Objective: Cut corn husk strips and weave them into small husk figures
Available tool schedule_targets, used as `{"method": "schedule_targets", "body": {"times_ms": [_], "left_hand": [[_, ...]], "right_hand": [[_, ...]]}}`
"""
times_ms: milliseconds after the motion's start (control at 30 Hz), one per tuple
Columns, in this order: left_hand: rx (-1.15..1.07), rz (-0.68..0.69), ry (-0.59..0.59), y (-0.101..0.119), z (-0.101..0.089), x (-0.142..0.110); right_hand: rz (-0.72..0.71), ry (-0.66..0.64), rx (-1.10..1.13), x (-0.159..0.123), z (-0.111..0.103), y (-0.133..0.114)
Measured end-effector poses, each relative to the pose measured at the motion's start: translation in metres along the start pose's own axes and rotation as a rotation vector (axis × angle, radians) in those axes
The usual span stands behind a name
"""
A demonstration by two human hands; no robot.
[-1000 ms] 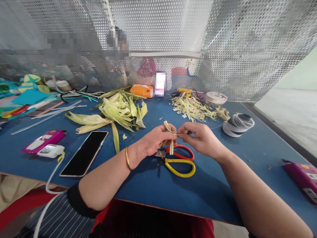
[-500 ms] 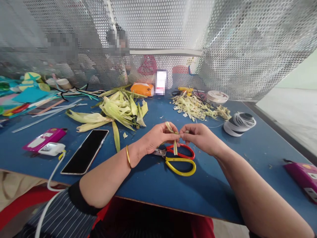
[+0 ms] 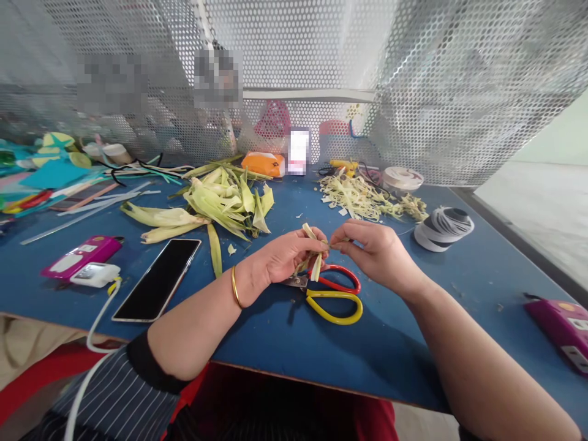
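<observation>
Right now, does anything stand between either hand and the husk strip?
Nothing visible does. The left hand grips the husk strip, and the right hand pinches close beside it. The scissors lie on the table beneath, not between.

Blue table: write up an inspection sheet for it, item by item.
Surface: blue table, small scraps scattered.
Work things: pale-green husk strip; red-and-yellow-handled metal scissors; green husk pile.
Clutter: black-screened phone, black-and-white thread spool.
Hands: left hand holds the strip; right hand pinches beside it, its grip unclear.
Cables: white cable crosses the near edge.
Surroundings: grey perforated screen behind.
</observation>
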State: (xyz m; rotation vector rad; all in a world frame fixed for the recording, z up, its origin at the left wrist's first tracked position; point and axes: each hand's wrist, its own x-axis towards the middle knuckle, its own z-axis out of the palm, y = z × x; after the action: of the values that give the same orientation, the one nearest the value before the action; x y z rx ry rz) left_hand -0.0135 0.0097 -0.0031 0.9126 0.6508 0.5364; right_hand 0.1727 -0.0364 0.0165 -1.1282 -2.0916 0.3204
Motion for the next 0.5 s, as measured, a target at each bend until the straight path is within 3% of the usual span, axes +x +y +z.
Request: {"method": "schedule_targets", "body": {"times_ms": [133, 500], "left_hand": [[-0.07, -0.012, -0.001, -0.0007, -0.0006, -0.0001], [-0.072, -0.078, 0.073, 0.001, -0.0015, 0.0016]], "right_hand": [[-0.085, 0.008, -0.022, -0.0009, 0.0013, 0.0009], [-0.155, 0.019, -0.14, -0.0045, -0.0008, 0.002]]}}
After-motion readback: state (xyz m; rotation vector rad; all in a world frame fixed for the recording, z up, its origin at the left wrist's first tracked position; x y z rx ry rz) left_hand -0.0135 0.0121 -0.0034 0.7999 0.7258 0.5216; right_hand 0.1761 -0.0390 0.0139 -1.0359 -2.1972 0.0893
